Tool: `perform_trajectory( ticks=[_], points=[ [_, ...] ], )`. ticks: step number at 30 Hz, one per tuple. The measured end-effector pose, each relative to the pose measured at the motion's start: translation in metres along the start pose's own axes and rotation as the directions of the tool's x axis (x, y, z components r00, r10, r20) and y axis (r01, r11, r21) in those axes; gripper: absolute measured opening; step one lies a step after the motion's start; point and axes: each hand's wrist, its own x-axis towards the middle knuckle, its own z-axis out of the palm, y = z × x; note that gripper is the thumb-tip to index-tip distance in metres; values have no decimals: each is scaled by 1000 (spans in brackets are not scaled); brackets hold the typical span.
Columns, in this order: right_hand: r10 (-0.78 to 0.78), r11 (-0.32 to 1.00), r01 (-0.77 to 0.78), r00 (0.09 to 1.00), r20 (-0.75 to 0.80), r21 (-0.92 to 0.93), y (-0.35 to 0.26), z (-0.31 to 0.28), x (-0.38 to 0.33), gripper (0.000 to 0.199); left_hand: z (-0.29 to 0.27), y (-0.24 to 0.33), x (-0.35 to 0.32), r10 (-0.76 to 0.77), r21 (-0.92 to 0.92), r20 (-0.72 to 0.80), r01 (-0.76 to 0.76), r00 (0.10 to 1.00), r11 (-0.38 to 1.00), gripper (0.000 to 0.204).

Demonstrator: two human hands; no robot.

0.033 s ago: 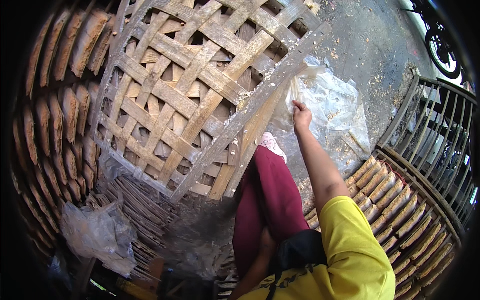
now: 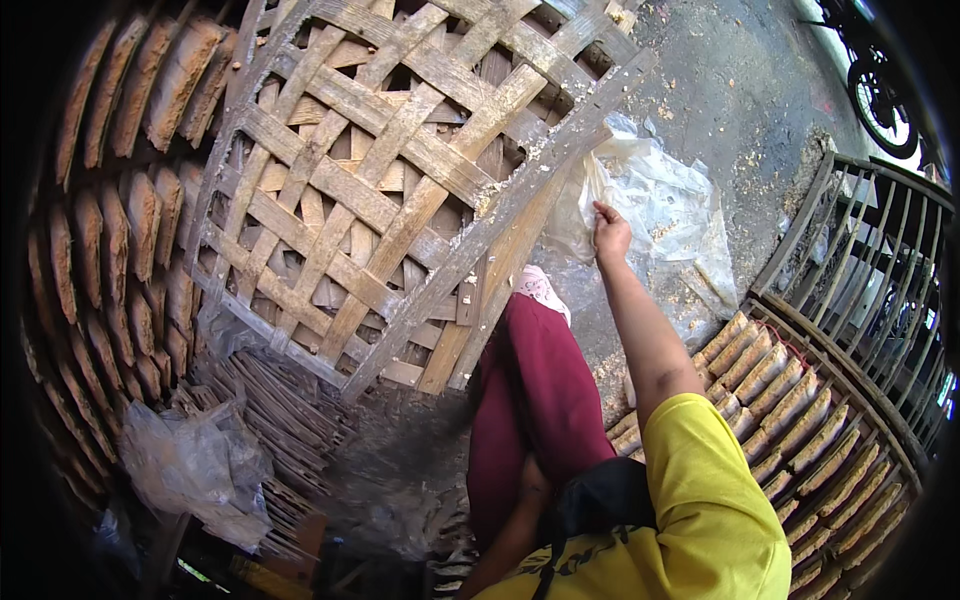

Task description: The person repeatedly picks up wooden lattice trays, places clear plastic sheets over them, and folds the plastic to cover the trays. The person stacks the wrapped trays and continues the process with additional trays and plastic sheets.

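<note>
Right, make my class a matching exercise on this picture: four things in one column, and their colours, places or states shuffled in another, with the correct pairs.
Things:
1. Trousers
2. Shirt
3. Right hand
4. Lattice panel

Matches:
A. yellow
B. woven in a crisscross
C. dark red
D. at the plastic sheet

Pairs: 1-C, 2-A, 3-D, 4-B

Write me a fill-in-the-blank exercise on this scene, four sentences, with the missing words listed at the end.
The right hand is stretched out at a crumpled, see-through ____ sheet.
The woven panel lies to the ____ of that hand.
The left hand is down by the trousers, which are dark ____.
The person's shirt is coloured ____.

Missing words: plastic; left; red; yellow.
</note>
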Motion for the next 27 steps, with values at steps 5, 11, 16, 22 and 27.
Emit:
perform_trajectory(
  ticks=[5, 11, 16, 22, 27],
  points=[
    [-210, 970, 209, 978, 2, -123, -20, -134, 9, 35, 13, -15, -19, 35, -83, 24, -33, 999, 996, 37],
    [-79, 937, 96, 995, -64, 335, -73, -263, 20, 29, -30, 9, -14, 72, -511, 42, -41, 996, 859, 32],
    [-119, 839, 104, 993, -5, 535, -150, -351, 5, 32, -85, 35, -16, 118, -607, -9, -99, 993, 788, 35],
    [4, 486, -154, 985, 175, 860, -215, -401, -10, 41, -147, 147, -18, 415, -739, 79, -226, 907, 634, 44],
    [2, 410, -249, 962, 272, 877, -264, -391, -68, 41, -169, 287, -3, 459, -934, 307, 173, 833, 312, 84]
  ],
)
